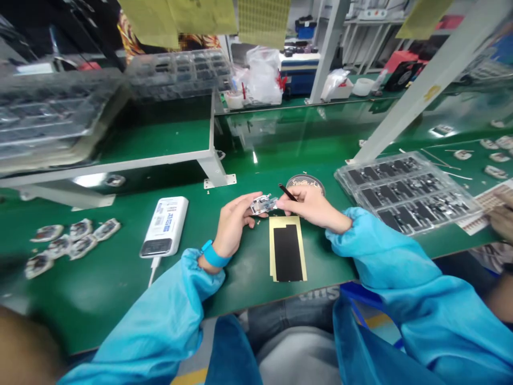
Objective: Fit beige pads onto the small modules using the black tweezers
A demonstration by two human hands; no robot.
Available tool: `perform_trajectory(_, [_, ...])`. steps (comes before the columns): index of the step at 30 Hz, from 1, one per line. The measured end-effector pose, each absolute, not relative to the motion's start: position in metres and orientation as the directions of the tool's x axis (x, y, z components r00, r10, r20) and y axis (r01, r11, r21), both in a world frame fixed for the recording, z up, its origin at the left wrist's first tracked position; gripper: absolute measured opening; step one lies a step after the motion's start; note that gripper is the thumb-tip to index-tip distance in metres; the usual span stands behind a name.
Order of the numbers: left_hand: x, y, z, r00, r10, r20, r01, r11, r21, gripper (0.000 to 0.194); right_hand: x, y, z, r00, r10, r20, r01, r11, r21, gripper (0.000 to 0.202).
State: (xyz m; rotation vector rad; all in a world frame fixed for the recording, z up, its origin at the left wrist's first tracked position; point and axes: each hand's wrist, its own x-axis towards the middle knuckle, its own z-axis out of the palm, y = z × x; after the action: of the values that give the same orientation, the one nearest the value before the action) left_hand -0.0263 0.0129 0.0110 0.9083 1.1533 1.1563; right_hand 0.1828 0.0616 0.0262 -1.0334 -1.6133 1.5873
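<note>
My left hand (233, 222) is closed round a small white and grey electronic part (262, 204), held above the green table. In my right hand (312, 206) is a dark pen-like tool, possibly tweezers (287, 191), gripped between thumb and fingers. The right fingertips are close beside the part; whether they touch it I cannot tell. Below the hands lies a yellow sheet (272, 247) with a black rectangular sticker (288, 254) on it. Behind the right hand, partly hidden, is a round dish of small pale pieces (308, 181).
A white power bank (165, 224) with a cable lies left of my hands, with several small white-rimmed parts (80, 238) farther left. Clear trays of dark parts (404, 190) lie to the right. A raised shelf (160, 160) holds stacked trays. Another person's hand (503, 214) shows at the right edge.
</note>
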Motion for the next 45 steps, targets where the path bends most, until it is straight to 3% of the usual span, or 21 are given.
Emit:
perform_trajectory(5, [-0.025, 0.004, 0.012, 0.019, 0.991, -0.132, -0.125, 0.134, 0.983, 0.047, 0.182, 0.054, 0.014, -0.505, 0.838, -0.206, 0.050, -0.210, -0.977, 0.033])
perform_trajectory(11, [-0.023, -0.003, 0.015, 0.060, 0.995, -0.074, 0.025, 0.073, 0.997, 0.042, 0.174, 0.045, 0.014, -0.449, 0.861, -0.237, 0.048, -0.242, -0.969, 0.034])
perform_trajectory(17, [-0.018, -0.002, 0.009, 0.101, 0.995, -0.003, -0.050, 0.008, 0.999, 0.052, 0.172, 0.046, 0.011, -0.423, 0.873, -0.241, 0.009, -0.262, -0.965, 0.032])
perform_trajectory(23, [-0.016, -0.002, 0.004, 0.064, 0.997, 0.042, 0.107, -0.049, 0.993, 0.055, 0.172, 0.047, 0.008, -0.401, 0.875, -0.270, -0.011, -0.300, -0.954, 0.034])
perform_trajectory(31, [-0.016, -0.002, 0.000, 0.054, 0.996, 0.070, 0.163, -0.078, 0.984, 0.054, 0.172, 0.047, 0.007, -0.401, 0.870, -0.286, -0.010, -0.316, -0.949, 0.035])
perform_trajectory(38, [-0.018, -0.004, 0.002, 0.036, 0.950, 0.309, 0.470, -0.289, 0.834, 0.044, 0.170, 0.042, 0.006, -0.387, 0.876, -0.288, -0.033, -0.326, -0.945, 0.037])
perform_trajectory(41, [-0.019, -0.003, 0.004, -0.014, 0.979, 0.202, 0.351, -0.184, 0.918, 0.049, 0.171, 0.042, 0.003, -0.368, 0.910, -0.192, 0.008, -0.203, -0.979, 0.034])
perform_trajectory(45, [-0.018, 0.000, 0.006, 0.031, 0.998, -0.053, -0.077, 0.055, 0.995, 0.058, 0.170, 0.040, -0.004, -0.316, 0.947, 0.064, 0.023, 0.075, -0.997, 0.035])
